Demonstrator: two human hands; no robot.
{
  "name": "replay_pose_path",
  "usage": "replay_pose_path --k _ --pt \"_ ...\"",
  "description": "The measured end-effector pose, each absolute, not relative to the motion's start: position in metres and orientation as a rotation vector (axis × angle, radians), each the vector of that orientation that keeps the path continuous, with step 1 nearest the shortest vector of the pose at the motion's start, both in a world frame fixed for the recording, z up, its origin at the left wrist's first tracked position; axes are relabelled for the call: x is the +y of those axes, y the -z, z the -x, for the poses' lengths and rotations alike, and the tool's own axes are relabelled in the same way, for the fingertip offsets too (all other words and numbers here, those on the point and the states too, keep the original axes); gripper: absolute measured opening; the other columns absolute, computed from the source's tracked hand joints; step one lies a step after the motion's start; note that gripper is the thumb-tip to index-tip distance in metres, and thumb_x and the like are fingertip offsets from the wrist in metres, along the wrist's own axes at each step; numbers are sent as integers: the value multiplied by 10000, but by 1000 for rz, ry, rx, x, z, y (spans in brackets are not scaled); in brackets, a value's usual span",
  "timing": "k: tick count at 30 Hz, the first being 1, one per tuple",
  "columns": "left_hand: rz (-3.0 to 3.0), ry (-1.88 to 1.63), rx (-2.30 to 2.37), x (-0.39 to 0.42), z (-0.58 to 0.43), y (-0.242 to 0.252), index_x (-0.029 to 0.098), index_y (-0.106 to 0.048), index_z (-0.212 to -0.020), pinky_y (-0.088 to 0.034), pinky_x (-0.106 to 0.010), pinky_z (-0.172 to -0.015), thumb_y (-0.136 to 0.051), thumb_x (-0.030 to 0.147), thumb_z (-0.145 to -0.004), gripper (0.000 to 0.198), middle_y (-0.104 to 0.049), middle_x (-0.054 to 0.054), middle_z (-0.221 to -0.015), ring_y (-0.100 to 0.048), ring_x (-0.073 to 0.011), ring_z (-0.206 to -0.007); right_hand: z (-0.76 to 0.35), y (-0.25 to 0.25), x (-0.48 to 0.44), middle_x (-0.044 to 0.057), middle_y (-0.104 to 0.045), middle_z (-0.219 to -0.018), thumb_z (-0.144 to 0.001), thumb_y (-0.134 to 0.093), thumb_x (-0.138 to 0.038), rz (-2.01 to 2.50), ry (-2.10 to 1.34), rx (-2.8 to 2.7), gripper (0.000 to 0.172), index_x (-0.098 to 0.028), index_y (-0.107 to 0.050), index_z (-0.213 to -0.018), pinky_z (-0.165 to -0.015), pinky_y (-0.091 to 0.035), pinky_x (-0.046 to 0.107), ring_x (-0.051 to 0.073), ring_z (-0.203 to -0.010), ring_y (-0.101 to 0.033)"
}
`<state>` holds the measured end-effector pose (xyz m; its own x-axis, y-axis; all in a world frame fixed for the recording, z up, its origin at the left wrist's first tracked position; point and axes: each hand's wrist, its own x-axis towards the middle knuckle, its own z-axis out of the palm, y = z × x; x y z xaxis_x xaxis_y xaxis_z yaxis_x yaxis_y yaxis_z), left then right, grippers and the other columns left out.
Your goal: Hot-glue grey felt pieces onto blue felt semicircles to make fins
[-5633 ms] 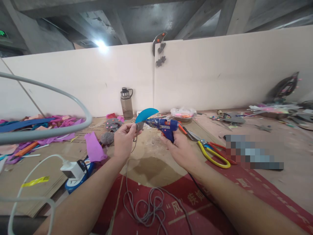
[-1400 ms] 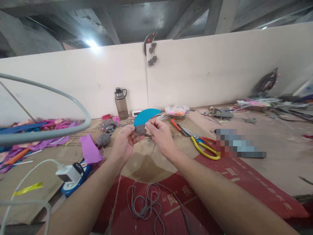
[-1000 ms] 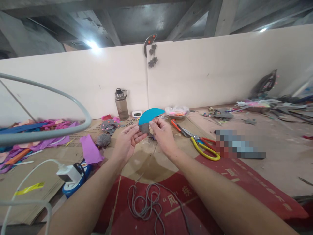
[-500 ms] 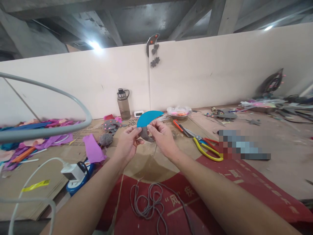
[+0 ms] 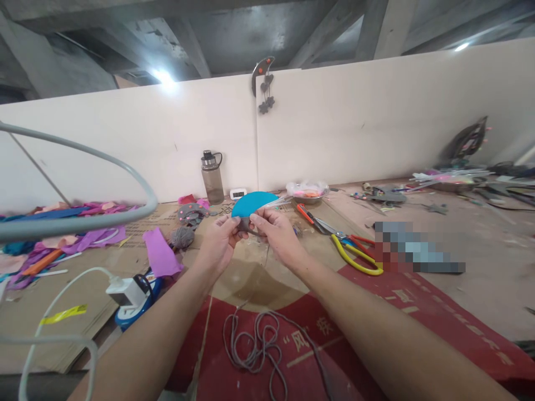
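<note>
The blue-and-grey curved panel (image 5: 253,204), likely light, bendable and best gripped by its edges, is pinched along its lower side by the nearly closed left hand (image 5: 219,236) and right hand (image 5: 279,234), beyond the coiled grey cord (image 5: 249,365).

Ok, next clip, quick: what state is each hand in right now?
Left hand: closed, pinching the blue-and-gray piece.
Right hand: closed, pinching the same piece.

Blue piece (image 5: 254,204) held up, rounded edge uppermost; grey strip (image 5: 244,224) below.
</note>
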<state>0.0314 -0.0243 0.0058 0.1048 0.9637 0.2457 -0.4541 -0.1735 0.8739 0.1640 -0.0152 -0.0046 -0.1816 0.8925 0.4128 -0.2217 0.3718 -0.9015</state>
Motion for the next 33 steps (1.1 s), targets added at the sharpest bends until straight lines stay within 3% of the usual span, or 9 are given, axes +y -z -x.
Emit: replay_pose_path --k 7,15,20,28,33 --pt "-967 -1338 683 -23 -28 -7 113 -628 -665 -466 -196 -541 -620 189 -679 78 -638 -36 -634 -569 -93 -577 -167 0 -17 -48 -505 -618 -743 -588 -418 620 -1274 -1412 242 -189 -530 -692 -427 -209 221 59 -451 -286" --pt "-1077 -1395 648 -24 -29 -7 126 -639 -705 -469 -215 -562 -632 186 -684 64 -651 -37 -681 -575 -104 -603 -168 -6 -22 -12 -590 -666 -711 -605 -377 727 -1092 -1413 189 -189 -597 -687 -478 -282 232 91 -535 -405" --pt "-1085 -1469 681 -27 -32 -7 128 -623 -704 -459 -210 -564 -665 200 -675 88 -622 -9 -666 -553 -89 -581 -166 -9 -26 -43 -518 -594 -680 -628 -335 757 -1030 -1421 159 -179 -609 -710 -511 -294 241 87 -527 -380" --pt "-1290 -1553 783 -28 -32 -4 143 -644 -732 -451 -221 -604 -667 218 -699 85 -616 0 -697 -543 -83 -588 -162 -4 -23 -18 -586 -601 -619 -692 -361 794 -1114 -1315 234 -161 -578 -662 -539 -342 244 101 -554 -479" --pt "-1231 -1425 689 -26 -30 -7 125 -637 -721 -471 -235 -606 -706 239 -683 138 -625 -15 -695 -576 -100 -605 -164 -3 -19 -55 -497 -518 -616 -696 -360 737 -1190 -1232 238 -175 -547 -620 -449 -247 234 63 -444 -347"
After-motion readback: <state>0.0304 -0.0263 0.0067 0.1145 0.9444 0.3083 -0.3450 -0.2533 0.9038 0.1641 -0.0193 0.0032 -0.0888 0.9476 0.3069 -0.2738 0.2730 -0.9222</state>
